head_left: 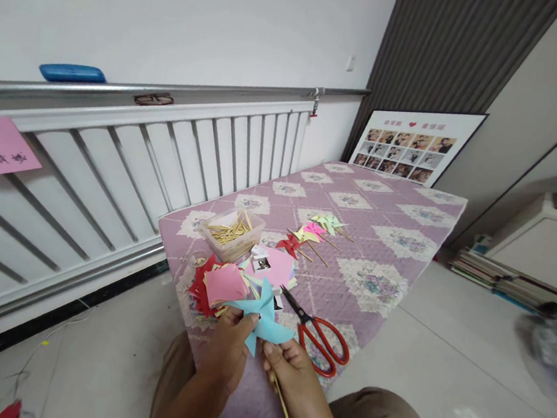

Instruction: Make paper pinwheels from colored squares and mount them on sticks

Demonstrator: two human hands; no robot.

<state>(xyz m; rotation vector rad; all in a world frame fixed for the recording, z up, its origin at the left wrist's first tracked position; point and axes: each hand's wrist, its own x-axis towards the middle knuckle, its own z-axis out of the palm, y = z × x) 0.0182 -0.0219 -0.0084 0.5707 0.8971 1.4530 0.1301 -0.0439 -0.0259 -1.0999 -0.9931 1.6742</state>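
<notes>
A: Checking the head view, seeing much done so far?

B: Seeing four pinwheels (pixel 314 228) lying on the bench (pixel 317 288), red, yellow, pink and pale green, looking finished, their sticks (pixel 320 257) included. Working on a blue pinwheel (pixel 269 329) now, holding it over the bench's near end, just beside the paper squares (pixel 226 285).

A: Gripping it how?

B: Pinching its middle with the left grip (pixel 231 338), clasping a wooden stick (pixel 281 397) just below with the right grip (pixel 290 371). Not making out whether joined, tbh.

A: Leaving much undone?

B: Guessing yeah, judging by loose sticks (pixel 229 231) filling the plastic box (pixel 241 250) and squares lying stacked near the scissors (pixel 305 317).
</notes>
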